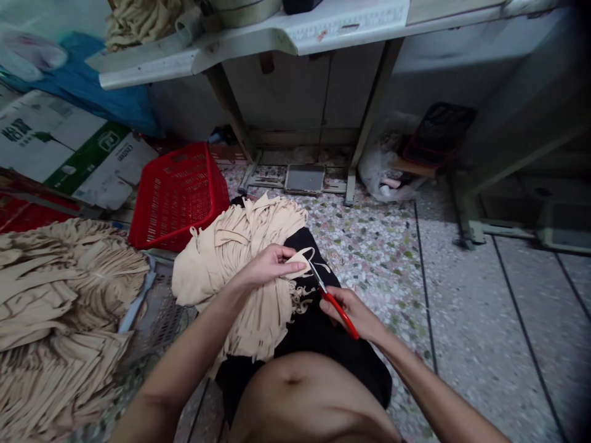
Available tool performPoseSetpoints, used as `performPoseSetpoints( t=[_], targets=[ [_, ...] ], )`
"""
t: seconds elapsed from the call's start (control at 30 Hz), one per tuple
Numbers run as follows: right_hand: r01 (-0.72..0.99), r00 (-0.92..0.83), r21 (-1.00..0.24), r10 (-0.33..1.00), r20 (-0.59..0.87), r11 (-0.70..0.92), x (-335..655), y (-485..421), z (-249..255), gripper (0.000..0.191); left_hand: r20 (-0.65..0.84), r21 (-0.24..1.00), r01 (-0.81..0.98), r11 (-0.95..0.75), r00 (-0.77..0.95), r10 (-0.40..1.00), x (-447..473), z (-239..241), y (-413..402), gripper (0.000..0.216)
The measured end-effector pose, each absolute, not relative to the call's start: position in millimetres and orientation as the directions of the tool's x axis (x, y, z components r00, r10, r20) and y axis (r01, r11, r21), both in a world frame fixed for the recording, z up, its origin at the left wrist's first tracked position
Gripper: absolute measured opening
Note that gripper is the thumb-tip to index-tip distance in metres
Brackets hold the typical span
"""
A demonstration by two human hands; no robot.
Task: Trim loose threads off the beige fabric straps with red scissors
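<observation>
Between the thumb and fingers of my left hand (272, 264) is a small beige fabric piece (299, 263), with a thin strip curling off its far end. My right hand (351, 311) grips red-handled scissors (340, 311), whose metal blades reach up to the edge of that piece. Across my lap, on black cloth, lies a heap of beige fabric pieces (249, 246) with many narrow strips. Small curled offcuts (302, 301) rest on the black cloth (318, 332) just below the blades.
A red plastic basket (180, 191) stands ahead on the left. More beige fabric (60, 295) is piled at far left, by a grey crate (161, 307). A white-topped workbench (341, 27) with metal legs and a pedal (305, 178) stands in front. A plastic bag (385, 172) sits beneath it.
</observation>
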State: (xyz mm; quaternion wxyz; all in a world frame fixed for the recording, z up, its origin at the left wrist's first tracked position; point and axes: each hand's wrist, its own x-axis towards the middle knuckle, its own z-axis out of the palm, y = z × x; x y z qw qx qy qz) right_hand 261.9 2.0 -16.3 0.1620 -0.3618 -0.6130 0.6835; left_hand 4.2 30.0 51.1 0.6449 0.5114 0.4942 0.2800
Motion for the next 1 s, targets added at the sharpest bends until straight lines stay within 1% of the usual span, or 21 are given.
performPoseSetpoints(
  t=[0.07,0.13,0.37,0.47,0.6,0.67,0.77,0.83,0.9,0.93,0.97,1.0],
  targets=[
    [0.224,-0.710,-0.969,0.664,-0.235,-0.104,263,3,-14,0.046,-0.355,0.935,0.169,0.313,0.399,0.845,6,53,30,0.037],
    [0.223,-0.720,-0.973,0.664,-0.202,-0.054,263,5,-12,0.046,-0.362,0.931,0.198,0.305,0.426,0.829,9,53,31,0.038],
    [0.195,-0.693,-0.980,0.701,-0.169,-0.044,254,9,-10,0.046,-0.355,0.933,0.238,0.271,0.472,0.807,11,50,31,0.039],
    [0.199,-0.667,-0.975,0.715,-0.207,-0.096,253,8,-13,0.049,-0.361,0.930,0.253,0.266,0.495,0.791,11,48,33,0.042],
    [0.214,-0.615,-0.956,0.732,-0.292,-0.201,254,1,-24,0.053,-0.363,0.927,0.287,0.243,0.521,0.772,10,47,35,0.042],
    [0.215,-0.576,-0.944,0.748,-0.330,-0.250,256,-5,-31,0.054,-0.343,0.926,0.324,0.192,0.515,0.785,9,51,35,0.043],
    [0.176,-0.514,-0.921,0.765,-0.387,-0.348,259,-12,-36,0.053,-0.283,0.913,0.404,0.051,0.539,0.793,6,62,26,0.038],
    [0.146,-0.489,-0.904,0.765,-0.419,-0.402,260,-13,-35,0.054,-0.299,0.907,0.421,0.005,0.635,0.713,3,69,16,0.030],
    [0.138,-0.478,-0.896,0.764,-0.434,-0.423,260,-10,-29,0.056,-0.342,0.914,0.406,0.024,0.736,0.584,1,74,4,0.028],
    [0.142,-0.477,-0.895,0.762,-0.437,-0.424,259,-7,-27,0.058,-0.358,0.916,0.398,0.047,0.759,0.544,0,76,-2,0.029],
    [0.151,-0.475,-0.895,0.763,-0.438,-0.420,258,-4,-24,0.059,-0.371,0.916,0.393,0.080,0.757,0.538,-2,76,-6,0.031],
    [0.160,-0.473,-0.897,0.766,-0.436,-0.412,256,-1,-22,0.059,-0.383,0.914,0.387,0.121,0.729,0.567,-5,77,-8,0.032]
  ],
)
